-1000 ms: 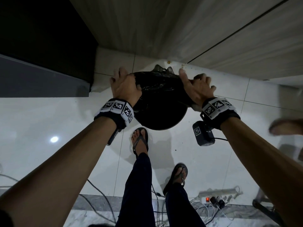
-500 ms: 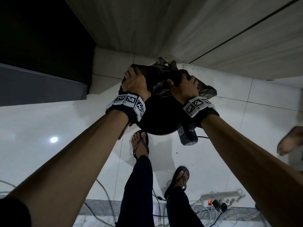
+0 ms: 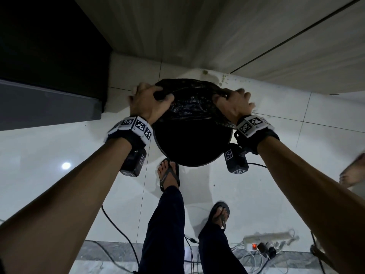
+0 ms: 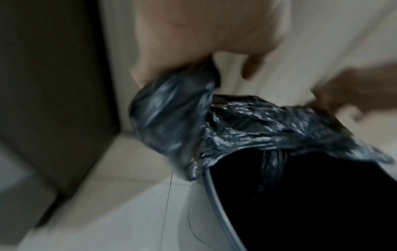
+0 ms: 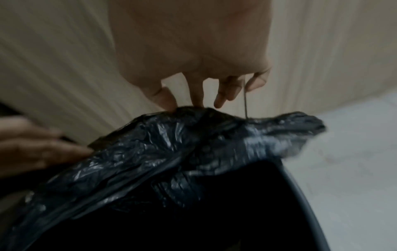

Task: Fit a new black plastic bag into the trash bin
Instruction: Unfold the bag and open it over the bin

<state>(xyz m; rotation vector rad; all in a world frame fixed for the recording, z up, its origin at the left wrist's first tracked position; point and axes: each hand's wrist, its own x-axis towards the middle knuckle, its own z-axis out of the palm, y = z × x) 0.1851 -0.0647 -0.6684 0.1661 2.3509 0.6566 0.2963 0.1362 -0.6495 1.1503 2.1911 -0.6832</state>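
1. Head view: round dark trash bin (image 3: 192,147) stands on white tiled floor (image 3: 49,155), near the wall base. Black plastic bag (image 3: 189,99) is crumpled over the far half of the bin mouth; the near half of the opening is bare and dark. Left hand (image 3: 150,103) is curled around the bag's left edge at the rim. Right hand (image 3: 234,104) holds the bag's right edge, fingers blurred. Person's two feet in flip-flops just below the bin; power strip (image 3: 268,239) and cables at the bottom right.
2. Left wrist view, blurry: left hand (image 4: 193,34) grips a bunched fold of the bag (image 4: 247,125), which hangs outside the bin's grey rim (image 4: 217,191) on the left. Rest of the bag stretches across the mouth towards the right hand (image 4: 352,91). Dark cabinet (image 4: 49,84) to the left.
3. Right wrist view: right hand (image 5: 193,51), fingers pointing down, fingertips (image 5: 165,100) on the top edge of the bag (image 5: 171,149); thumb hidden, so cannot tell whether it pinches or only presses. Bag corner sticks out over the bin rim (image 5: 305,195) on the right. Left hand (image 5: 36,146) on the bag's far side, blurred.
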